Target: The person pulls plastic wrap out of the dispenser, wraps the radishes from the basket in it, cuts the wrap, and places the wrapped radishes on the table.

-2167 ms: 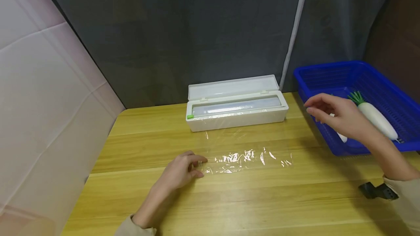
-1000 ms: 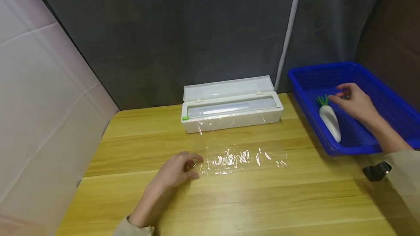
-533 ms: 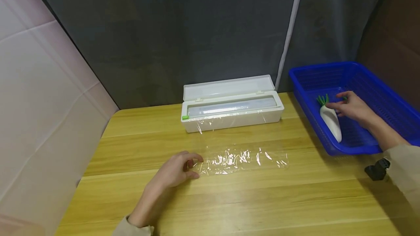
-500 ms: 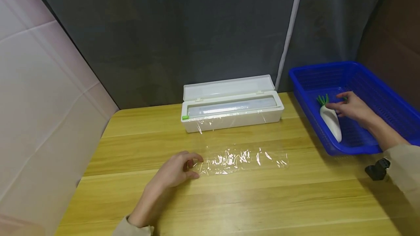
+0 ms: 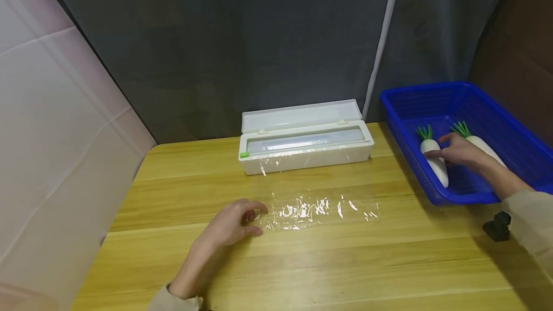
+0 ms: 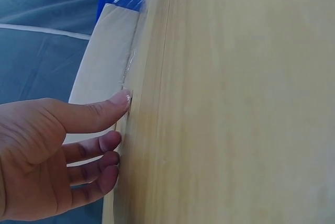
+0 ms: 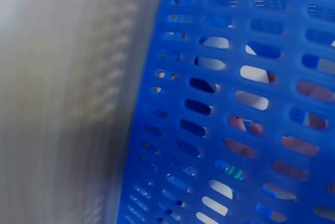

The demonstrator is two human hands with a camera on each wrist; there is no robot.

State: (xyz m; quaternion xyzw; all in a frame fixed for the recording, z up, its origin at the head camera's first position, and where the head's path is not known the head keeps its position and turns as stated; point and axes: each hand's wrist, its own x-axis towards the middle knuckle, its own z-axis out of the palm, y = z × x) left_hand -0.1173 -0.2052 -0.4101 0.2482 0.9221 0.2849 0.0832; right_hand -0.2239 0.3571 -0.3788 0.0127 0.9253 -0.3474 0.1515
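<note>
A sheet of clear cling film [image 5: 319,205] stretches toward me from a white dispenser box [image 5: 306,158] with its lid raised. My left hand [image 5: 235,222] rests at the film's near left corner, thumb and index finger spread apart. The left wrist view shows its thumb [image 6: 119,100] at the film's edge, other fingers loosely bent. My right hand [image 5: 464,152] reaches into the blue basket [image 5: 458,199], its thumb across a white radish [image 5: 438,172] with green tops and its index finger beside it. Its other fingers are hidden; I cannot tell whether they close round the radish.
A second white radish [image 5: 486,148] lies in the basket, partly behind my right wrist. Dark grey cloth [image 5: 216,52] hangs behind the wooden table [image 5: 328,272], and pale cloth [image 5: 56,124] along the left. The right wrist view mostly shows the basket's slotted wall [image 7: 225,88].
My right hand has moved from beside the basket's left rim, over its inside, then down and left onto the radish. The left hand stays at the film corner.
</note>
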